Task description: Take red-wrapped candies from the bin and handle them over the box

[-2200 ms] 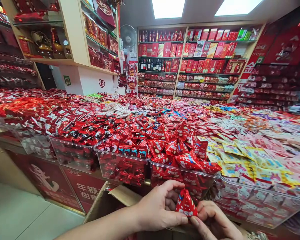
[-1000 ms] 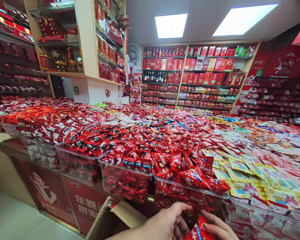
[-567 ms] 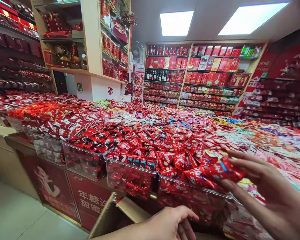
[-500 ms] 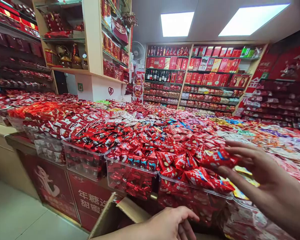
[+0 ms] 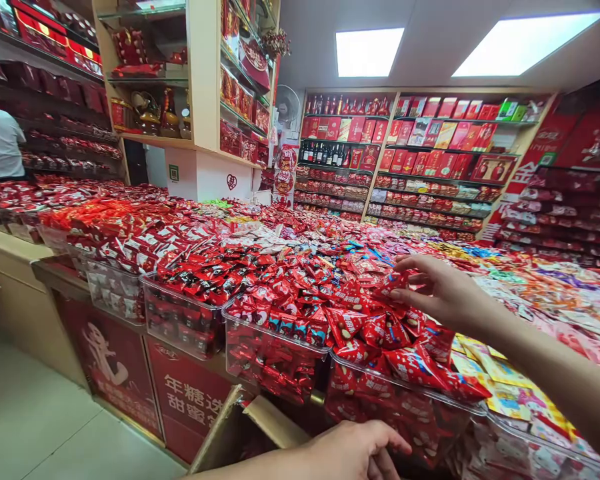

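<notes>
Right hand [image 5: 443,297] reaching over heaped sweets, fingers pinching a red candy packet [image 5: 393,285] atop the pile above a clear bin [image 5: 380,400], left hand [image 5: 353,453] low over a cardboard box [image 5: 240,433], fingers loosely curled, holding nothing.

Red counter panel [image 5: 190,407] with gold characters 年糖 above 甜蜜, cut off at its right edge, red double-happiness 囍 heart [image 5: 231,181] on white pillar, green square sticker [image 5: 173,173] unreadable, packet print too small to read
</notes>
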A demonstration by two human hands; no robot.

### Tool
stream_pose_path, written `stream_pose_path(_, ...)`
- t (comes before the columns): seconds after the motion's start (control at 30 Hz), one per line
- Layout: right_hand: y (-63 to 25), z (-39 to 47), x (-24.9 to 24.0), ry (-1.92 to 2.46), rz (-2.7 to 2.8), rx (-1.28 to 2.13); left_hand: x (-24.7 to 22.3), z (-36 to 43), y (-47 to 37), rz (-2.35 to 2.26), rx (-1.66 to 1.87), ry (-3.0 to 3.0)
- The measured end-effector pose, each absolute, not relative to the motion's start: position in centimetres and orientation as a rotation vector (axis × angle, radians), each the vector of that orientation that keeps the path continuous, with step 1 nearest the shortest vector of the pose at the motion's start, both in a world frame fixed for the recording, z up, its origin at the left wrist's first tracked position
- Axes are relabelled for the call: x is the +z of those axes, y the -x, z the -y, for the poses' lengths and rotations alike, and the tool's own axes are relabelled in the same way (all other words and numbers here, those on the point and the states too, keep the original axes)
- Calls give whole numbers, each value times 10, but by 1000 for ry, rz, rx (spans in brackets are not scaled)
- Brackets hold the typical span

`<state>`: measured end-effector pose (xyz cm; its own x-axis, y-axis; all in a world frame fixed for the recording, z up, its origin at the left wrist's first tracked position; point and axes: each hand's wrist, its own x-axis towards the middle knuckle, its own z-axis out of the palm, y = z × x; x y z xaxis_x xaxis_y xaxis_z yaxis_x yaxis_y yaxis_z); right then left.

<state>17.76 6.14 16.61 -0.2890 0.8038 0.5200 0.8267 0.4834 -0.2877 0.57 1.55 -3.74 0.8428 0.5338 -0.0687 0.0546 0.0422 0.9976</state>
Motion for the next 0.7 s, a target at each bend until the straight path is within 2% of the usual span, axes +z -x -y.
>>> stream_pose_path(0.37, -195, -57, 166, 1461, 2191, -66, -46, -17, -6, -488, 384, -1416)
stream_pose_path(0.7, -209, -50, 164, 1559, 2206, -5, -23, -12, -1, -510, 384, -1529)
